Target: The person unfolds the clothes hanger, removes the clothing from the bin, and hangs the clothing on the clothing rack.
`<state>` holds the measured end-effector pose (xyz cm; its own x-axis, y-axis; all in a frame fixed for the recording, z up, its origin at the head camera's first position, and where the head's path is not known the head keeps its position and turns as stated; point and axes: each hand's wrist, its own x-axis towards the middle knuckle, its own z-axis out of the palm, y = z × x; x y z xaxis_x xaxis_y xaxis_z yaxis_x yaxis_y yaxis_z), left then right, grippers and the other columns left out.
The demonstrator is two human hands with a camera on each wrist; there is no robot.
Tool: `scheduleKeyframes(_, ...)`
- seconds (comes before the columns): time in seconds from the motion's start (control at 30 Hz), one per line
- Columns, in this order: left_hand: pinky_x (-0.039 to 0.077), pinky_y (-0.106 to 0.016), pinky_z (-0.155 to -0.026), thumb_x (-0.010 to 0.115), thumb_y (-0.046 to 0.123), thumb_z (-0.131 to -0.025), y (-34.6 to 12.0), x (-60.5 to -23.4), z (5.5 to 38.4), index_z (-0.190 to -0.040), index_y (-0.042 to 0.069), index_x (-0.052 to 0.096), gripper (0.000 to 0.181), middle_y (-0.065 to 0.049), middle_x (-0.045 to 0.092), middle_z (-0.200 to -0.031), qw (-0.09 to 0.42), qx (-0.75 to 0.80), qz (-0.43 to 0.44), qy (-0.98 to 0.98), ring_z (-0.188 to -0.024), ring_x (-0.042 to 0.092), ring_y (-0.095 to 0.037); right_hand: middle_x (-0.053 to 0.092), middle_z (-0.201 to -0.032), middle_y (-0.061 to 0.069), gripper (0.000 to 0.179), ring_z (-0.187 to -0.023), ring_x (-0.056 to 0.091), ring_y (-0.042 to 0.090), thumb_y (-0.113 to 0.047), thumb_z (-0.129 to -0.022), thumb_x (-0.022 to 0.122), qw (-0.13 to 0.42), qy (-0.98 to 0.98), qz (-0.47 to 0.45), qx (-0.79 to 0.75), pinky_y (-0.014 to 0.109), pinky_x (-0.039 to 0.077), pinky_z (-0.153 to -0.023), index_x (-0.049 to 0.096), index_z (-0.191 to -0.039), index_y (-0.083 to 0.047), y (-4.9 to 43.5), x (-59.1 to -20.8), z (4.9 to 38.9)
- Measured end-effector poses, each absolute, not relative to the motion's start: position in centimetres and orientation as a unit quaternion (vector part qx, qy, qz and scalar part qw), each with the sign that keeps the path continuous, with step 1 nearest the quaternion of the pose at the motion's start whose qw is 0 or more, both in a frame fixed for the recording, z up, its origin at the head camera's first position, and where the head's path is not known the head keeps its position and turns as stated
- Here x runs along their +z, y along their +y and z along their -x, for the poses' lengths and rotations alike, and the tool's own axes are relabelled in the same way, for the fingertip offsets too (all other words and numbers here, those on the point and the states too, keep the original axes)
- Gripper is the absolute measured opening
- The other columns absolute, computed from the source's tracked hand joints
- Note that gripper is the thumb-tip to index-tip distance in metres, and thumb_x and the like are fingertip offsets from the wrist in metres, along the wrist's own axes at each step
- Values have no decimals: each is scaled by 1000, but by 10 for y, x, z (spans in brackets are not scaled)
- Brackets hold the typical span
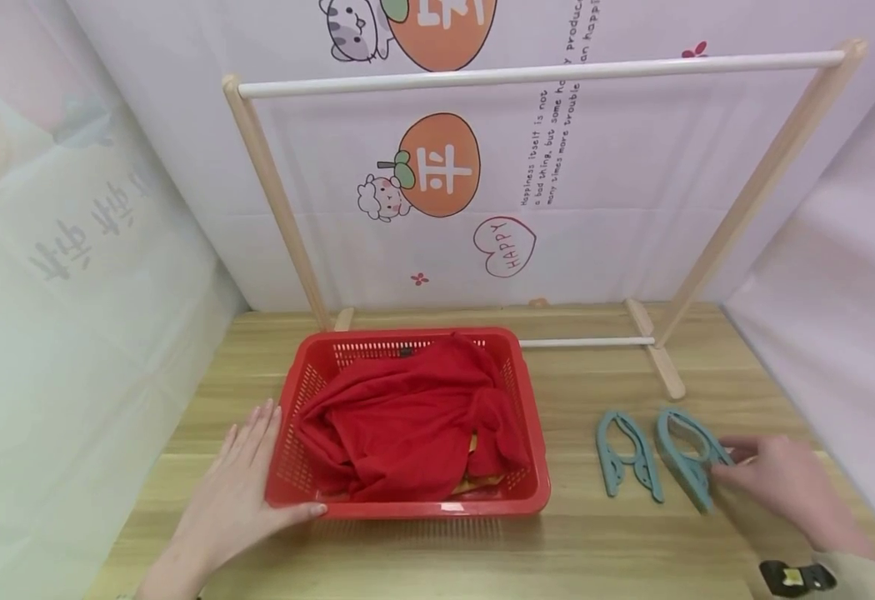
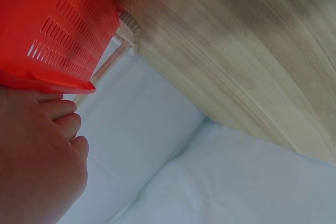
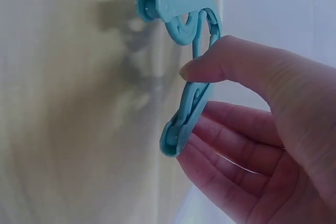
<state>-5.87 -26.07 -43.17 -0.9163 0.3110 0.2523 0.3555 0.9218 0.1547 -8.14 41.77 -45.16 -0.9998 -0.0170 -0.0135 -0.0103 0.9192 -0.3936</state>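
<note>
Pinched between the thumb and the curled fingers of the right hand (image 1: 786,479) is a blue-green folding hanger (image 3: 191,99), its two arms folded down. From where I stand, this hanger is at the right side of the wooden table (image 1: 437,562), but I cannot tell if it touches the surface. Just beside it, on its left, a second hanger (image 1: 607,462) of the same colour lies folded on the table. The left hand (image 1: 235,479) does not grasp around anything; its fingers are straight and rest along the left side of a red basket (image 1: 437,509), with the thumb at the near rim. Inside the basket is a crumpled red cloth (image 1: 407,408), and some yellow fabric (image 1: 478,483) shows under it. Behind stands a rack with a white rail (image 1: 542,77).
</note>
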Motion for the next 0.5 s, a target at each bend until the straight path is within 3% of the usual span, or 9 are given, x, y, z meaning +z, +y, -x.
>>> scheduleKeyframes(0.13, 0, -33, -123, 67, 83, -74, -260, -431, 59, -161, 1, 18, 129, -17, 17, -167, 111, -102, 170, -974, -154, 9, -28, 74, -84, 11, 52, -65, 66, 21, -31, -80, 87, -19, 980, 27, -197, 36, 53, -55, 72, -111, 8, 414, -443, 85)
scheduleKeyframes(0.5, 0, -33, -123, 66, 83, -74, -260, -430, 59, -161, 1, 18, 129, -17, 18, -167, 108, -101, 169, -974, -154, 9, -28, 75, -88, 14, 55, -71, 71, 28, -33, -82, 85, -50, 978, 40, -198, 41, 54, -56, 70, -117, 6, 389, -413, 98)
